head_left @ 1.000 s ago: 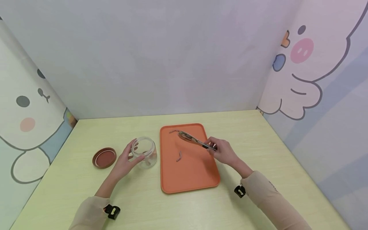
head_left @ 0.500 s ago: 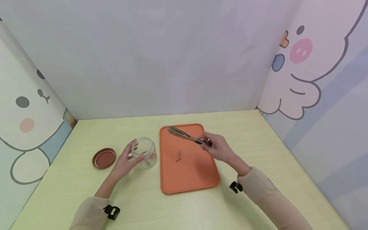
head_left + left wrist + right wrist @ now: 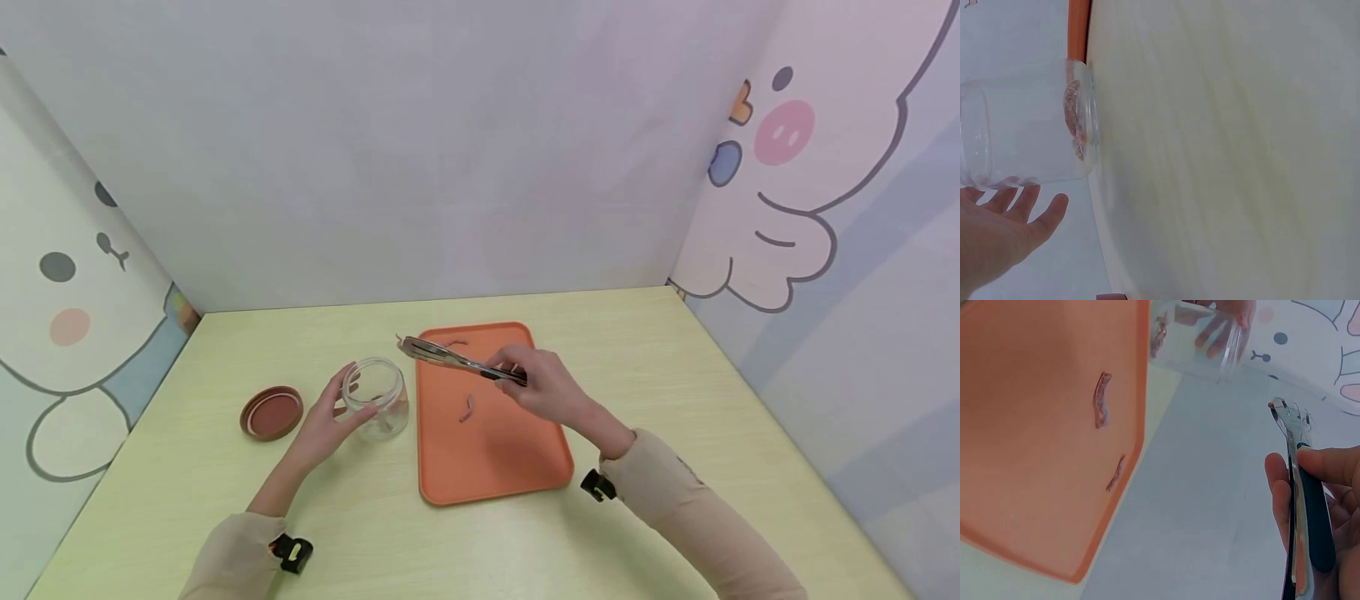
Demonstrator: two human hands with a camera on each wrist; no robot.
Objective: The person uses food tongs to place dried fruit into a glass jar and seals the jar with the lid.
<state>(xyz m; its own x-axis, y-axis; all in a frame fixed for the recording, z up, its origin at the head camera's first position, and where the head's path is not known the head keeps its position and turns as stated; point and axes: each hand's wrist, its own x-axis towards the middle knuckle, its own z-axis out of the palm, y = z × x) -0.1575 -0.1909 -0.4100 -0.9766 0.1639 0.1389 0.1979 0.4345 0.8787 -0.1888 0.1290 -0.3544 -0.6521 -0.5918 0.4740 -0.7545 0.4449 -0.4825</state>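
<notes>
My left hand [image 3: 324, 419] curls round a clear glass jar [image 3: 378, 395] standing on the table left of an orange tray [image 3: 517, 467]. In the left wrist view the jar [image 3: 1022, 125] shows a reddish strip [image 3: 1074, 119] at its bottom, with my left hand [image 3: 997, 234] beside it. My right hand [image 3: 538, 381] grips metal tongs [image 3: 450, 358] by the dark handle. Their tips hang over the tray's far left corner, pointing at the jar, with a small dark bit at the end. Two reddish strips [image 3: 467, 408] [image 3: 454, 342] lie on the tray. In the right wrist view the tongs [image 3: 1300, 487] are squeezed together.
A brown jar lid [image 3: 272, 412] lies on the pale wooden table [image 3: 675, 392] left of the jar. Cartoon-printed panels wall the table on the left, back and right. The jar stands close to the tray's left rim.
My right hand has carried the tongs leftward, from over the tray's far middle to its far left corner, nearer the jar. My left hand and the jar have stayed put.
</notes>
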